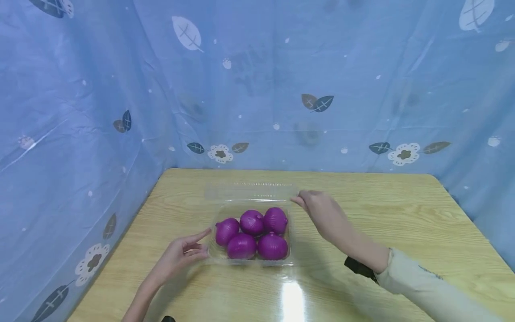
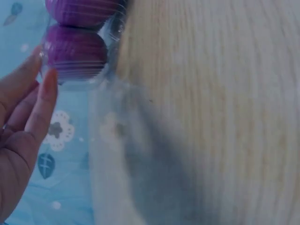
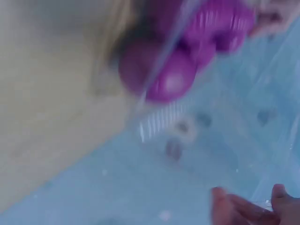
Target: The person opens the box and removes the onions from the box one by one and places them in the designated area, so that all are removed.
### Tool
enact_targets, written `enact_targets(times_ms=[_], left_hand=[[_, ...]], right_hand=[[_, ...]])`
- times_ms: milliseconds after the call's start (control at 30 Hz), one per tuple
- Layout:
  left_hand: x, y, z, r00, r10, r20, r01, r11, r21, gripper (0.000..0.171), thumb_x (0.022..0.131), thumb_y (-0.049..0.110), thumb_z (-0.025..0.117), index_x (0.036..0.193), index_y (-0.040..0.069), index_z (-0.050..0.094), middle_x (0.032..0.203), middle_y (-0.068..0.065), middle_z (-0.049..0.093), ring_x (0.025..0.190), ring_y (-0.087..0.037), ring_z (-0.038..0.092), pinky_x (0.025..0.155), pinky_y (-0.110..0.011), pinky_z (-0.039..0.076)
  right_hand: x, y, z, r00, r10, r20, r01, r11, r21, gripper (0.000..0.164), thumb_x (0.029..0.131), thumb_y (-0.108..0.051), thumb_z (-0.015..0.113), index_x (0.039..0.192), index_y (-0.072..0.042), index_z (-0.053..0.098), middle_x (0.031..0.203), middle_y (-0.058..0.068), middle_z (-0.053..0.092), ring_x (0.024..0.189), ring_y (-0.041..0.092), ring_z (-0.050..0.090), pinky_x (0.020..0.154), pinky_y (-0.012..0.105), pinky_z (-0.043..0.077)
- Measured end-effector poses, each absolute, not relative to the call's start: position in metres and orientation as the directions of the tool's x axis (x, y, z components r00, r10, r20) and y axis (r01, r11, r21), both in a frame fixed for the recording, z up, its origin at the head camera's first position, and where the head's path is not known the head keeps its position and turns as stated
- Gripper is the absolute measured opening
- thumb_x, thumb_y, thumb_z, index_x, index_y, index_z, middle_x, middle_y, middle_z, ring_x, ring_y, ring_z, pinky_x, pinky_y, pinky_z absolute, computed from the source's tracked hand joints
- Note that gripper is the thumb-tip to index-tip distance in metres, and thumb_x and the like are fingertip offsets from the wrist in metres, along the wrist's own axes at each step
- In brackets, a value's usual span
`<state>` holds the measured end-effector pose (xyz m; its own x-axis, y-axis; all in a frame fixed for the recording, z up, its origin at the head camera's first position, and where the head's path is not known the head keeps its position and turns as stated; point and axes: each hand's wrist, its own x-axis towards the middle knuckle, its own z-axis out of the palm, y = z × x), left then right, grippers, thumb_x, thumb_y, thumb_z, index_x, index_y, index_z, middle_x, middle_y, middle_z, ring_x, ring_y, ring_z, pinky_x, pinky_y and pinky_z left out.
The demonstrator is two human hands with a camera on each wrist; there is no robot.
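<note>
A clear plastic box (image 1: 257, 262) stands on the table with several purple onions (image 1: 242, 246) inside. Its clear lid (image 1: 249, 191) is raised along the far side, away from the onions. At the lid's right edge, my right hand (image 1: 322, 212) pinches the plastic between thumb and fingers. My left hand (image 1: 181, 255) touches the left wall of the box with extended fingers. The left wrist view has those fingers (image 2: 42, 105) against the box beside an onion (image 2: 75, 51). Motion blurs the right wrist view, where fingertips (image 3: 279, 201) meet a thin clear edge.
A wood-grain table (image 1: 362, 201) lies under the box. Blue curtains (image 1: 257, 80) with leaf and flower prints hang behind it and at both sides. Light glares off the tabletop in front of the box. Dark bands sit on both wrists.
</note>
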<state>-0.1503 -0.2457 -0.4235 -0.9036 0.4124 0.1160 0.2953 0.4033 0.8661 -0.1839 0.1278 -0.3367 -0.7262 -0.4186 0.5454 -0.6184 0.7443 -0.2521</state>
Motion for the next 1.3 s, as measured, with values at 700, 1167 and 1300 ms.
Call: enact_targets(times_ms=[700,1167,1300], left_hand=[[-0.126,-0.255,-0.419,-0.86,0.487,0.152,0.402,0.462,0.791,0.049,0.086,0.014,0.07,0.124,-0.012,0.054,0.133,-0.032,0.044,0.079,-0.007,0.065,0.071,-0.024,0.056],[-0.109,-0.252,-0.416,-0.869,0.479,0.125,0.36,0.439,0.823,0.053,0.084,0.015,0.072,0.124,-0.014,0.053,0.133,-0.037,0.042,0.075,-0.004,0.063,0.071,-0.023,0.056],[-0.109,-0.252,-0.412,-0.874,0.471,0.117,0.347,0.438,0.83,0.054,0.084,0.017,0.072,0.125,-0.014,0.054,0.133,-0.036,0.042,0.074,-0.004,0.063,0.072,-0.023,0.056]], right_hand=[[-0.352,0.113,-0.346,-0.98,-0.19,0.06,-0.164,0.596,-0.786,0.027,0.095,-0.006,0.059,0.075,0.011,0.065,0.057,0.01,0.06,0.044,0.01,0.054,0.048,0.019,0.052],[-0.375,0.108,-0.4,-0.979,-0.181,-0.094,-0.066,0.718,-0.693,0.027,0.095,-0.011,0.062,0.081,0.011,0.07,0.053,0.002,0.062,0.059,0.024,0.066,0.067,0.032,0.058],[-0.378,0.109,-0.404,-0.97,-0.19,-0.154,-0.036,0.734,-0.679,0.027,0.094,-0.013,0.063,0.078,0.007,0.071,0.054,0.001,0.062,0.053,0.016,0.061,0.06,0.023,0.053]])
